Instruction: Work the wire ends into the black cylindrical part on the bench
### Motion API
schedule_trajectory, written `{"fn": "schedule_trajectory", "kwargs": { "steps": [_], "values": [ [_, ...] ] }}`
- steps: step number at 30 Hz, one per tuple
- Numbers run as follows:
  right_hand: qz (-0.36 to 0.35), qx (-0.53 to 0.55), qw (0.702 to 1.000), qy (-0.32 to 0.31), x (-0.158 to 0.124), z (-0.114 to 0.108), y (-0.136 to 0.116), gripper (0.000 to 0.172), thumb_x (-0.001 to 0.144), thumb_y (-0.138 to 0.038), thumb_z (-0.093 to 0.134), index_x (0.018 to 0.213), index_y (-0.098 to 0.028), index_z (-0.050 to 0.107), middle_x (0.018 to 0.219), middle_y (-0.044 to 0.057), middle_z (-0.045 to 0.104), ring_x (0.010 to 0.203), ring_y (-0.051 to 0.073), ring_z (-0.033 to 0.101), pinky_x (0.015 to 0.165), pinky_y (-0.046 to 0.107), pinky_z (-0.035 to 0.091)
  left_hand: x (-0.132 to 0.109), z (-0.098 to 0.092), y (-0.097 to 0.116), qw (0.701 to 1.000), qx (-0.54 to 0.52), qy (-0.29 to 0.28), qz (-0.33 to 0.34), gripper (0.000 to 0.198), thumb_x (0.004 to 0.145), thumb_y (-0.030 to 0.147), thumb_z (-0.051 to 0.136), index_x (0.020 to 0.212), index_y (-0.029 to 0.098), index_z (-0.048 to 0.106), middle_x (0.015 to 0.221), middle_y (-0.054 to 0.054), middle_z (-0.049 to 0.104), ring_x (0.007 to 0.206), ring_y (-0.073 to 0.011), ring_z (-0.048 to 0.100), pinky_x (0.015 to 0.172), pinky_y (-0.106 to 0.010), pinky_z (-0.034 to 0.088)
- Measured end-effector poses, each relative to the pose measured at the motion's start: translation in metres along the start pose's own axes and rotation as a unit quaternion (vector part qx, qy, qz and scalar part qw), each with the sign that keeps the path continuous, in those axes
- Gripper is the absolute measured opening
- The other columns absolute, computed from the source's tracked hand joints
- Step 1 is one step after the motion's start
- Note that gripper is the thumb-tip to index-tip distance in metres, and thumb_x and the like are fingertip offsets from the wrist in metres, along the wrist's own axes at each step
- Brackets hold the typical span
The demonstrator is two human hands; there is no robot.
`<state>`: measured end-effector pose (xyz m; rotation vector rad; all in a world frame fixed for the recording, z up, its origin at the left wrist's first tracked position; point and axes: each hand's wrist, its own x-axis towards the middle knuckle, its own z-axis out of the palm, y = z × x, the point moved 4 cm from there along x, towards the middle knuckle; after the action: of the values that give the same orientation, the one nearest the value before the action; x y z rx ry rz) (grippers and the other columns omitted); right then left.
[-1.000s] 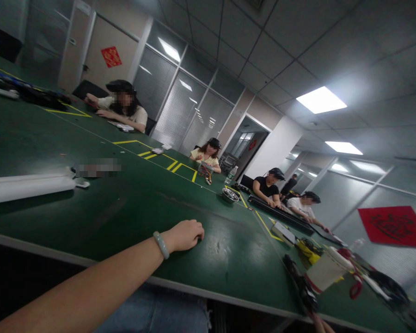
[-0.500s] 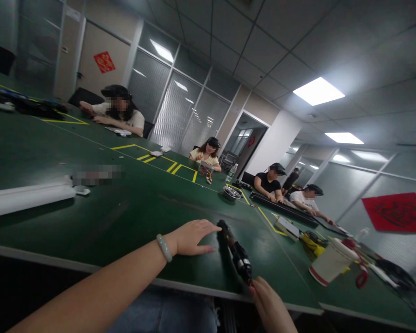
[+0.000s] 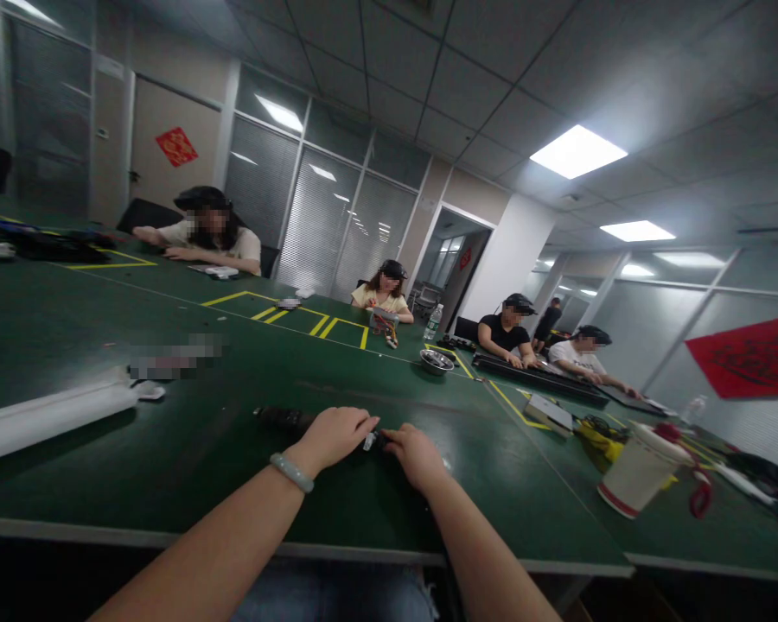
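Observation:
A long black object [image 3: 283, 418] with a shiny silvery part lies nearly crosswise on the green table; its exact kind does not show clearly. My left hand [image 3: 337, 436], with a pale bangle at the wrist, is closed over its middle, palm down. My right hand [image 3: 418, 453] grips the object's right end, with thumb and fingers together. The two hands are close to each other, and a short stretch with the silvery bit shows between them. Its left end sticks out past my left hand, while my fingers hide much of the rest.
A white roll [image 3: 52, 415] lies on the table [image 3: 233, 492] at left. A metal bowl [image 3: 436, 363] and a water bottle [image 3: 434, 321] stand beyond my hands. At right are a paper cup [image 3: 641, 475] and a white box [image 3: 548, 413]. Several people sit along the far side.
The black object has turned from pointing away from me to lying crosswise. My left hand has closed over it. My right hand has moved forward and left from the table edge, holding its end.

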<state>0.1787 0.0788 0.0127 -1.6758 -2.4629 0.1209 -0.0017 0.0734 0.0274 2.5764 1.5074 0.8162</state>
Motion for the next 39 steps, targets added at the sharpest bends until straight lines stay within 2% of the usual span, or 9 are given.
{"fn": "schedule_trajectory", "kwargs": {
  "steps": [4,6,10,13,15,19,30,36,39],
  "values": [
    [0.010,0.036,0.999,-0.002,0.011,-0.006,0.009,0.040,0.089,-0.042,0.054,0.127,-0.032,0.059,0.108,0.004,0.057,0.098,0.018,0.057,0.084,0.025,0.040,-0.002,0.001,-0.004,0.999,0.001,-0.026,0.038,0.042,0.078,0.056,0.060,0.109,0.028,0.061,0.108,-0.003,0.067,0.099,-0.0232,0.061,0.087,-0.033,0.043],
    [0.017,0.062,0.998,0.026,0.002,-0.013,0.012,0.044,0.089,-0.040,0.054,0.131,-0.028,0.056,0.112,0.005,0.057,0.100,0.018,0.057,0.088,0.026,0.040,-0.003,0.002,-0.005,0.999,0.004,-0.033,0.036,0.042,0.076,0.050,0.063,0.113,0.029,0.059,0.112,-0.002,0.065,0.103,-0.0231,0.059,0.089,-0.033,0.043],
    [-0.016,0.104,0.991,0.083,-0.045,-0.031,0.015,0.043,0.090,-0.037,0.052,0.132,-0.028,0.055,0.117,0.005,0.056,0.105,0.018,0.056,0.094,0.026,0.040,-0.003,0.002,-0.006,0.999,0.007,-0.031,0.033,0.037,0.078,0.046,0.061,0.111,0.029,0.060,0.112,-0.003,0.065,0.103,-0.0227,0.059,0.088,-0.034,0.043],
    [-0.028,0.100,0.994,0.034,-0.091,-0.034,0.018,0.039,0.087,-0.038,0.056,0.124,-0.029,0.061,0.114,0.004,0.057,0.104,0.019,0.057,0.094,0.027,0.040,-0.003,0.003,-0.005,0.999,0.002,-0.026,0.033,0.037,0.077,0.047,0.062,0.109,0.029,0.060,0.109,-0.002,0.066,0.101,-0.0230,0.059,0.088,-0.035,0.043],
    [-0.032,0.096,0.995,0.002,-0.116,-0.032,0.019,0.046,0.084,-0.038,0.061,0.129,-0.030,0.057,0.115,0.004,0.057,0.104,0.019,0.057,0.094,0.027,0.040,-0.002,0.004,-0.005,0.999,-0.001,-0.025,0.031,0.039,0.076,0.049,0.064,0.109,0.029,0.061,0.108,-0.003,0.066,0.100,-0.0237,0.060,0.087,-0.035,0.043],
    [-0.007,0.086,0.996,0.005,-0.141,-0.026,0.019,0.052,0.083,-0.035,0.061,0.135,-0.032,0.051,0.111,0.005,0.058,0.102,0.020,0.058,0.091,0.027,0.041,-0.003,0.006,-0.003,0.999,0.010,-0.019,0.026,0.038,0.076,0.049,0.064,0.108,0.028,0.062,0.105,-0.004,0.066,0.099,-0.0237,0.060,0.085,-0.034,0.043],
    [0.037,0.041,0.998,0.029,-0.094,-0.016,0.013,0.027,0.081,-0.028,0.058,0.105,-0.024,0.068,0.098,0.005,0.063,0.086,0.019,0.060,0.077,0.027,0.041,0.000,0.009,-0.002,0.999,0.021,-0.022,0.028,0.039,0.075,0.050,0.064,0.109,0.030,0.061,0.105,-0.002,0.066,0.098,-0.0235,0.060,0.086,-0.035,0.043],
    [0.071,0.021,0.995,0.068,-0.091,-0.021,0.009,0.019,0.074,-0.019,0.055,0.088,-0.018,0.067,0.096,0.007,0.061,0.084,0.018,0.059,0.077,0.027,0.041,0.000,0.008,-0.002,0.999,0.019,-0.031,0.029,0.040,0.076,0.050,0.063,0.111,0.029,0.061,0.109,-0.003,0.066,0.100,-0.0231,0.059,0.088,-0.034,0.042],
    [0.099,0.065,0.989,0.093,-0.089,-0.018,0.013,0.018,0.070,-0.018,0.055,0.085,-0.016,0.066,0.096,0.007,0.062,0.084,0.017,0.059,0.077,0.026,0.042,0.000,0.007,-0.001,0.999,0.020,-0.038,0.026,0.040,0.076,0.050,0.062,0.110,0.028,0.061,0.108,-0.003,0.066,0.100,-0.0233,0.060,0.087,-0.034,0.043]
  ]
}}
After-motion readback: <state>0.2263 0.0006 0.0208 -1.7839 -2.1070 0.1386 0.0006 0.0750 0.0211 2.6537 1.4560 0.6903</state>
